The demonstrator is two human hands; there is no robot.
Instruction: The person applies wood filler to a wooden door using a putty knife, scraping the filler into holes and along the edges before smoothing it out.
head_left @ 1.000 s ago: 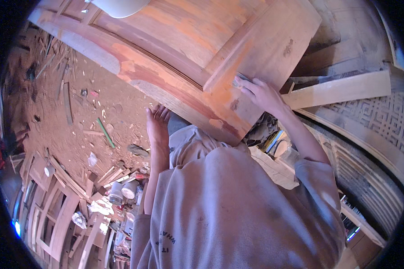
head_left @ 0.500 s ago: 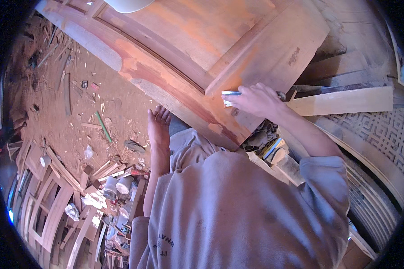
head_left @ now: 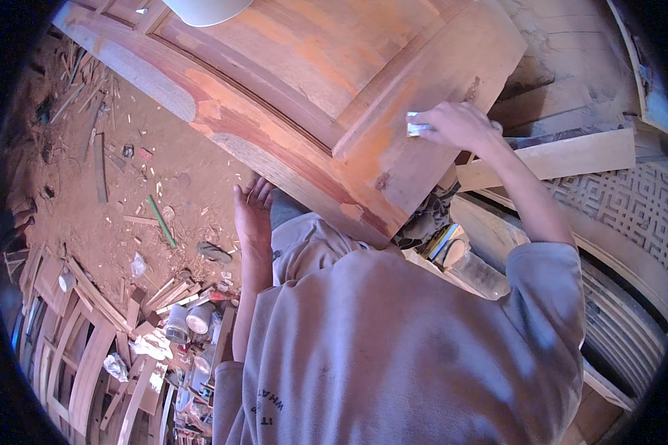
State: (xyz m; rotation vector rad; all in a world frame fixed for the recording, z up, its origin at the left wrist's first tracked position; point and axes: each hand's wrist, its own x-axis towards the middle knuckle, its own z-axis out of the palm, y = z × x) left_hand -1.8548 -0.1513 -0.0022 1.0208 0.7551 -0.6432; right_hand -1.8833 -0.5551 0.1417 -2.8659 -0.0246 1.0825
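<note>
A large wooden panelled door [head_left: 289, 122] with orange and reddish patches lies in front of me, its corner close to my lap. On its right-hand flat part, my right hand [head_left: 460, 130] is closed around a small folded white-and-blue piece [head_left: 417, 124] that looks like sandpaper, held against the wood. At the door's near left edge is my left hand [head_left: 254, 211], palm up, thumb apart and fingers stretched out. Its fingertips reach the edge from below; whether they bear any weight I cannot tell.
A white bowl-like container [head_left: 208, 10] stands on the door's far part. Wooden boards [head_left: 549, 159] and a lattice-patterned panel [head_left: 608, 200] lie at the right. On the dirt floor at the left are a green stick [head_left: 161, 221], wood scraps, jars [head_left: 199, 319] and curved wooden frames [head_left: 89, 356].
My right hand has slid away from me and to the right over the door with the folded sandpaper. My left hand stays by the edge; the whole view has shifted slightly.
</note>
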